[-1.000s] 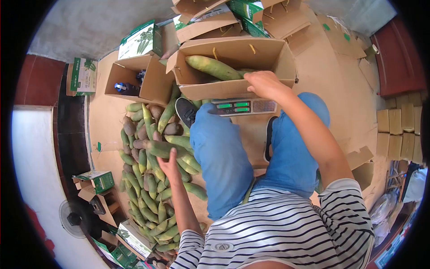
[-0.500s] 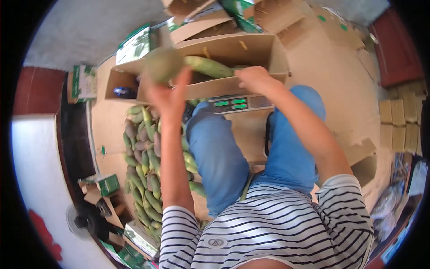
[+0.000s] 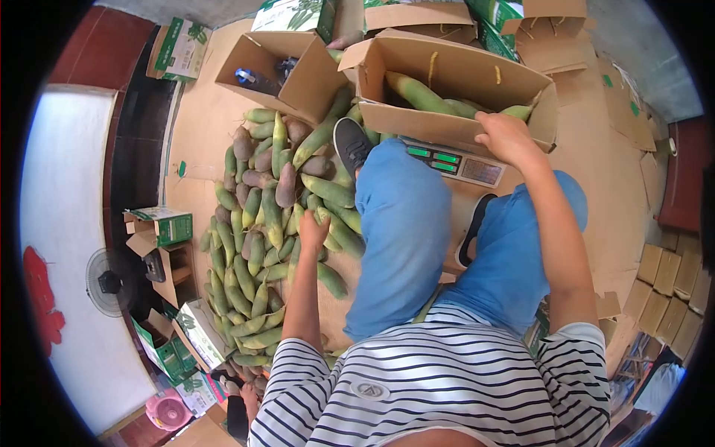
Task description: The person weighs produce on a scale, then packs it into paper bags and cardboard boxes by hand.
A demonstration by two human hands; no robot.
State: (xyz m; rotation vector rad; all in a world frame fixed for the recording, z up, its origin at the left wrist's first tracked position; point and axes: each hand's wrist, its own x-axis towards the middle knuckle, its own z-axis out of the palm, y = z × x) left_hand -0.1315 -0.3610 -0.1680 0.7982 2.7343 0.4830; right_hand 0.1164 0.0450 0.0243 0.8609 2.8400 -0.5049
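My left hand (image 3: 313, 229) is low over the pile of green and brownish radish-like vegetables (image 3: 272, 216), its fingers slightly apart at the pile's right side, with nothing visible held. With bent fingers my right hand (image 3: 510, 138) grips the front wall of a long open cardboard box (image 3: 417, 121). Inside that box lie large green vegetables (image 3: 421, 95), partly hidden by the wall. A scale with lit green displays (image 3: 447, 159) shows under the box's front edge, between the box and my knees.
A smaller open box (image 3: 302, 86) holding a blue item stands left of the long box. Green-and-white cartons line the back and left. Left are a fan (image 3: 110, 281) and a pink fan (image 3: 168, 410). Stacked brown boxes (image 3: 663, 290) stand right. Another person's foot (image 3: 249, 398) shows lower left.
My left hand has come down from above the boxes to the pile, and the blurred round item is no longer in it. My right hand stays at the long box. The view has shifted.
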